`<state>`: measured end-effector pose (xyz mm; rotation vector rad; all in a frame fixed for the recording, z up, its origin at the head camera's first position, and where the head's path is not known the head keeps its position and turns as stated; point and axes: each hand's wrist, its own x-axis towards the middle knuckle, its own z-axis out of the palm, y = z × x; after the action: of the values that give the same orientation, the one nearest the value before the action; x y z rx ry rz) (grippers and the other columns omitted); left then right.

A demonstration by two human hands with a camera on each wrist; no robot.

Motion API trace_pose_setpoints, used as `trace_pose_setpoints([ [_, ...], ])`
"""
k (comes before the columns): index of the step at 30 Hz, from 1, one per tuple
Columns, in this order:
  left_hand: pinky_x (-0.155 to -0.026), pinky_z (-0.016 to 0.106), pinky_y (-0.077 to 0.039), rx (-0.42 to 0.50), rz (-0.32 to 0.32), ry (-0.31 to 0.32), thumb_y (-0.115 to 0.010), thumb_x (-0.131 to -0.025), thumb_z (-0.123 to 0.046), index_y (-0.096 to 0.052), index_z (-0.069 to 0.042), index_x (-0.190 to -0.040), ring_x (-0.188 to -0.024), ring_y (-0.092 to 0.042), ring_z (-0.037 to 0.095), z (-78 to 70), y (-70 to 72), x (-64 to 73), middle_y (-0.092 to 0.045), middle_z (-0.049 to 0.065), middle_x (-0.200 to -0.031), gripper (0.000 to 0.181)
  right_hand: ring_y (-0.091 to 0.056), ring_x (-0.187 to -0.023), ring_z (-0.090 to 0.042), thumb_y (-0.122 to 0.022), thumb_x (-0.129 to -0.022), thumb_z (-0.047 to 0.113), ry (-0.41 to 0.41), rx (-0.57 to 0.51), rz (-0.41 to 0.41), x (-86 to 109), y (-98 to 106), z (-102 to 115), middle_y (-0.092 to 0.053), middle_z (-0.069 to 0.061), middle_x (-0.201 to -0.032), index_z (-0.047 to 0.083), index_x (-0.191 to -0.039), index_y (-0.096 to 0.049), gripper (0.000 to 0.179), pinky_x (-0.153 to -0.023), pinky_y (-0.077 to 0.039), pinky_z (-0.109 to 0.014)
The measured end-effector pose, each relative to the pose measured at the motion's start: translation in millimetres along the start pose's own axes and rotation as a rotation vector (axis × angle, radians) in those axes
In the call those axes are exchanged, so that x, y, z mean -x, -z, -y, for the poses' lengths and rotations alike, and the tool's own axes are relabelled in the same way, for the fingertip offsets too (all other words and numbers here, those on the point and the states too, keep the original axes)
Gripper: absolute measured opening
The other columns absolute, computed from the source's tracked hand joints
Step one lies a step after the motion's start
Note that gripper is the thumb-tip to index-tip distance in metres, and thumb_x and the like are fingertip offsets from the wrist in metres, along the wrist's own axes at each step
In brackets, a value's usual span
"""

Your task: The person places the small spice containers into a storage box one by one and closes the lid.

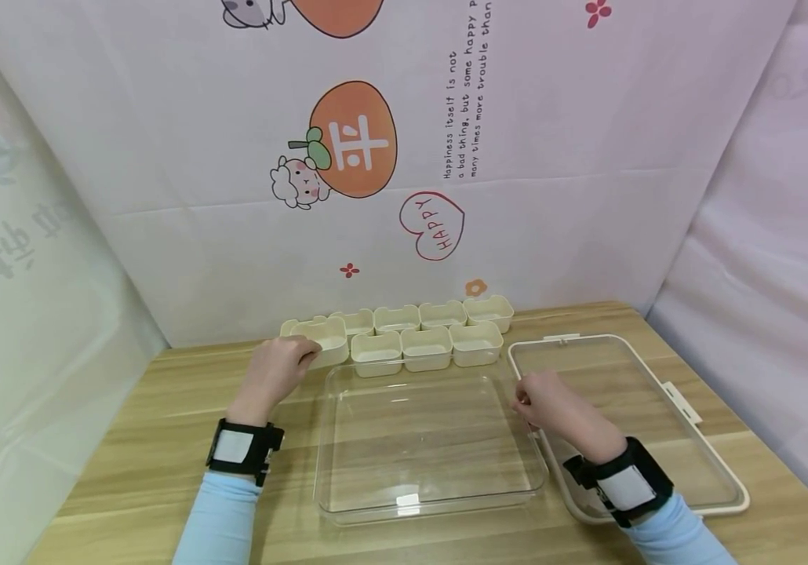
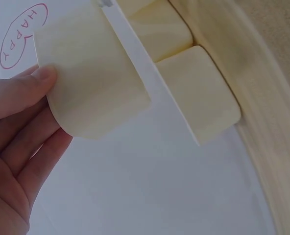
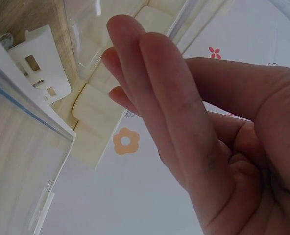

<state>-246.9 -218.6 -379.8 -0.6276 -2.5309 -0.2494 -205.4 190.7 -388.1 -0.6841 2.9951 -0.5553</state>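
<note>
Cream cup (image 1: 331,343) pinched in L hand (image 1: 277,373) — R hand (image 1: 555,404) loosely bent, holding nothing, nr clear box (image 1: 424,443) — can't tell if touching.

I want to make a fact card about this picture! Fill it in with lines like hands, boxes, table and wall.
Left hand: the left hand pinches a cream bin
Right hand: the right hand is near the clear box's right side, holding nothing that shows
Big box: a clear box, in front of the small bins
Small bins: more cream bins in two rows
Lid: a clear lid with a cream rim, right of the box
Table: wood-patterned table
Wall: white cloth with printed pictures and words
</note>
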Motion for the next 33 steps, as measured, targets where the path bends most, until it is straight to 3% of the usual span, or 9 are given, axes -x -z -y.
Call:
trace_pose_setpoints([
  [16, -0.062, 0.034, -0.054, -0.038, -0.023, -0.033, -0.07, -0.083, -0.008, -0.076, -0.011, -0.086, -0.072, -0.069, 0.019, -21.4, 20.5, -0.7, -0.073, 0.002, -0.082, 0.008, -0.052, -0.044, -0.005, -0.063, -0.085, 0.004, -0.013, -0.01, 0.025, -0.1, 2, 1, -0.057, 0.003, -0.052, 0.001, -0.073, -0.065, 0.013, -0.045, -0.043, -0.018],
  [23, -0.058, 0.031, -0.052, -0.043, -0.025, -0.063, -0.07, -0.083, -0.008, -0.075, -0.015, -0.081, -0.066, -0.067, 0.014, -31.2, 20.4, -0.8, -0.071, -0.002, -0.076, 0.008, -0.051, -0.044, -0.004, -0.063, -0.085, 0.004, -0.004, -0.013, 0.016, 2.4, 1, 0, -0.056, 0.004, -0.051, 0.002, -0.071, -0.065, 0.015, -0.046, -0.043, -0.018],
  [26, -0.054, 0.029, -0.049, -0.05, -0.033, -0.076, -0.07, -0.082, -0.009, -0.073, -0.016, -0.077, -0.062, -0.063, 0.011, -34.8, 19.4, -2.0, -0.069, -0.004, -0.073, 0.01, -0.051, -0.044, -0.004, -0.062, -0.085, 0.004, -0.002, -0.015, 0.015, 3.0, 0, 0, -0.056, 0.004, -0.051, 0.002, -0.071, -0.066, 0.014, -0.045, -0.043, -0.018],
  [33, -0.049, 0.024, -0.039, -0.066, -0.023, -0.118, -0.069, -0.082, -0.007, -0.069, -0.017, -0.069, -0.05, -0.041, 0.006, -42.0, 15.4, -2.7, -0.052, -0.007, -0.056, 0.016, -0.051, -0.044, -0.005, -0.062, -0.085, 0.004, -0.018, -0.025, 0.013, 2.4, 2, 1, -0.057, 0.003, -0.052, 0.0, -0.073, -0.067, 0.014, -0.045, -0.043, -0.018],
])
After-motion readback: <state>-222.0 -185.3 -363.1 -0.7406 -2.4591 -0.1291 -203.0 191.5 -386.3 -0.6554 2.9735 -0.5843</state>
